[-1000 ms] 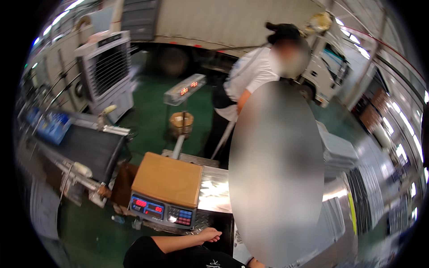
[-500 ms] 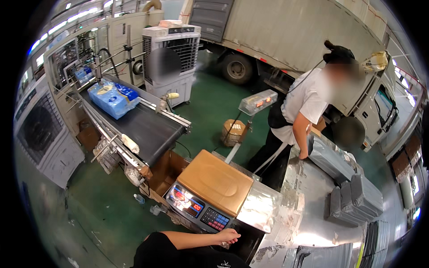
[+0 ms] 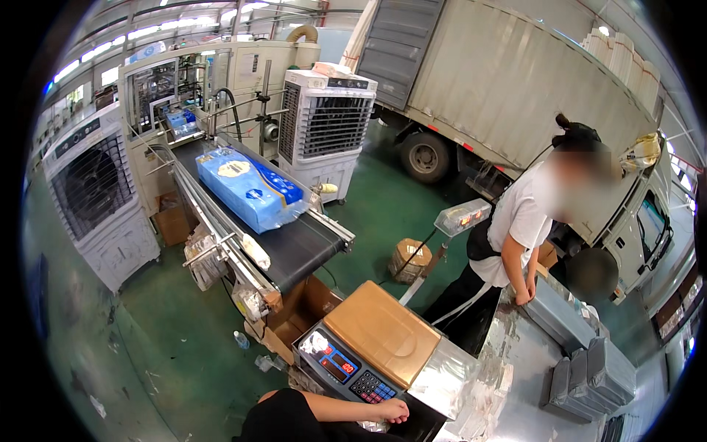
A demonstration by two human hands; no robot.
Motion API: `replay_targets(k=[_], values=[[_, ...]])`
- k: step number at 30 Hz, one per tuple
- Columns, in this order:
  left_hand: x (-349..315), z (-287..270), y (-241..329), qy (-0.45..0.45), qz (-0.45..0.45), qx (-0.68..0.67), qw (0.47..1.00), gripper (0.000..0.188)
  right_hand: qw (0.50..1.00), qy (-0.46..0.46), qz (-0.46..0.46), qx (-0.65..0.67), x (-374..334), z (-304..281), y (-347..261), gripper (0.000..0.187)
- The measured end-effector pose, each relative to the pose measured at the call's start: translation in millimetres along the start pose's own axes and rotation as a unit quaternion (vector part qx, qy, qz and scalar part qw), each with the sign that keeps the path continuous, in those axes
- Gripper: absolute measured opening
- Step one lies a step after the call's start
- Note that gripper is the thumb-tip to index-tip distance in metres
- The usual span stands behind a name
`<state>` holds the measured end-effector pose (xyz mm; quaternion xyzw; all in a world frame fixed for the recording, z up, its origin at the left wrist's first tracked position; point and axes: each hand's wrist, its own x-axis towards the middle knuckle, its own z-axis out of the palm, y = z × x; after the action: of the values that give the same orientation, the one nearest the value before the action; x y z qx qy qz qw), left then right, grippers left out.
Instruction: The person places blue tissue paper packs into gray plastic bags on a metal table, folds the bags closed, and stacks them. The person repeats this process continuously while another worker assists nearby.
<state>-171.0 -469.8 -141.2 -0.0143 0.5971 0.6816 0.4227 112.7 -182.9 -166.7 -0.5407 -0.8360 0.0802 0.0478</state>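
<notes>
My left hand [image 3: 393, 411] lies at the near edge of a digital weighing scale [image 3: 362, 372], its fingers curled closed with nothing seen in them. The forearm crosses from the lower left, below the scale's keypad. The scale's tan weighing plate [image 3: 383, 331] carries nothing, and its red display is lit. My right hand is not in view. Beyond the scale, a large blue plastic-wrapped pack [image 3: 247, 188] lies on the black conveyor belt [image 3: 305, 254].
A co-worker [image 3: 508, 236] stands across the metal table [image 3: 508, 390], hands by grey wrapped bundles [image 3: 552, 313]. More grey bundles [image 3: 593, 376] stand nearer. Air coolers [image 3: 328, 125] flank the conveyor; a truck [image 3: 508, 96] is behind. An open carton [image 3: 302, 309] sits under the belt's end.
The blue pack has advanced along the belt toward the scale. The co-worker's hands now meet at the grey bundle. My view has shifted; my left hand stays by the scale.
</notes>
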Motion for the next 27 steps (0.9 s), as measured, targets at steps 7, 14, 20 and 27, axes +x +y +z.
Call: replay_targets(k=[7,14,20,27], values=[[11,2,-7,-0.010,0.011,0.018,1.000,0.014,0.997,-0.076,-0.018,-0.016,-3,-16,-18,0.042],[-2,-8,1,0.047,0.038,-0.016,0.998,0.014,0.997,-0.062,-0.029,-0.034,-16,-31,-42,0.043],[-17,-26,27,0.102,0.054,-0.071,0.991,0.014,0.997,-0.052,-0.032,-0.043,-17,-39,-49,0.044],[-62,-110,77,0.243,0.183,-0.148,0.941,0.012,0.997,-0.046,-0.034,-0.059,-19,-44,-52,0.046]])
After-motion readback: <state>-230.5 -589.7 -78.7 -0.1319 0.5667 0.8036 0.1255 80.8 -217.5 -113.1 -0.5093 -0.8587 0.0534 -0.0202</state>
